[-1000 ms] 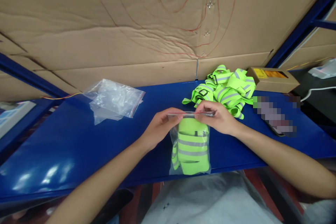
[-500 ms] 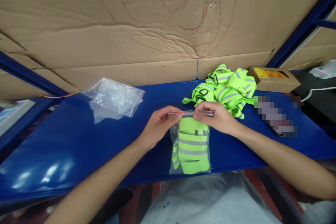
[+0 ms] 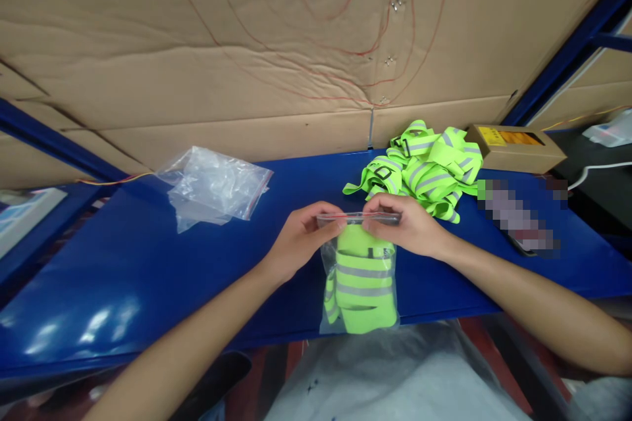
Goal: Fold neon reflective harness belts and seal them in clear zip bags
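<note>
A clear zip bag (image 3: 326,322) hangs upright between my hands at the table's near edge. Inside it lies a folded neon-yellow reflective strap (image 3: 365,279) with grey stripes. My left hand (image 3: 309,230) pinches the left part of the bag's red-lined top edge between thumb and fingers. On the right part of that same edge, my right hand (image 3: 397,220) is closed in a pinch, close to the left one. Whether the zip is fully sealed cannot be made out.
Several flat clear bags (image 3: 217,184) lie at the back left of the blue table (image 3: 162,276). A heap of neon reflective straps (image 3: 429,164) with black buckles sits behind my right hand. Beside it are a cardboard box (image 3: 513,151) and a blurred-out object (image 3: 518,220). Cardboard (image 3: 247,79) walls the back.
Both hands and the bag have come slightly lower, toward me. The grip on the bag's top edge stays much the same.
</note>
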Demonstrator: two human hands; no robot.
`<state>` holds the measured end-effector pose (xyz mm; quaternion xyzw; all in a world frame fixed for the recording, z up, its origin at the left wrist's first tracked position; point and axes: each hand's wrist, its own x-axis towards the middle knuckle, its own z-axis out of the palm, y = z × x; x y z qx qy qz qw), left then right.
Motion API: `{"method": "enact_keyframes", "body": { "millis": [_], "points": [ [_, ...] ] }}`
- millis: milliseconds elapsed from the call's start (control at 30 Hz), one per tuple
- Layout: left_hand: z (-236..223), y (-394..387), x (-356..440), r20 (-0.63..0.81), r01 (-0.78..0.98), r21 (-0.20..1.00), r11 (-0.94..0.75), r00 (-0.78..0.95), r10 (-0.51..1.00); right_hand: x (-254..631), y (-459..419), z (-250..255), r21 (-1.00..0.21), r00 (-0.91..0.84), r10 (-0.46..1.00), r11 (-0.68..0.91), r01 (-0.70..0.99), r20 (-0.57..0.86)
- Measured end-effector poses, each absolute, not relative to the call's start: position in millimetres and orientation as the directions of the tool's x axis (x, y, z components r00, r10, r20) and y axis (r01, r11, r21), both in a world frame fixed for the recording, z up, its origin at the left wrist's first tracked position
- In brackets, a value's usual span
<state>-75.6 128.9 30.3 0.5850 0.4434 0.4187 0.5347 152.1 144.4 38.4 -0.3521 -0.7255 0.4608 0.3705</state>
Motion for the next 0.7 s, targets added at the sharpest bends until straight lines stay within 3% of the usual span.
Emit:
{"method": "enact_keyframes", "body": {
  "millis": [267, 700],
  "points": [
    [19, 132, -73, -0.028, 0.095, 0.995, -0.001, 0.302, 0.953, 148, 143, 26, -0.945, -0.485, 0.860, 0.273, 0.180, 0.156],
    [18, 132, -74, -0.070, 0.099, 0.994, 0.039, 0.341, 0.937, 148, 144, 27, -0.907, -0.500, 0.843, 0.352, 0.230, 0.201]
  ]
}}
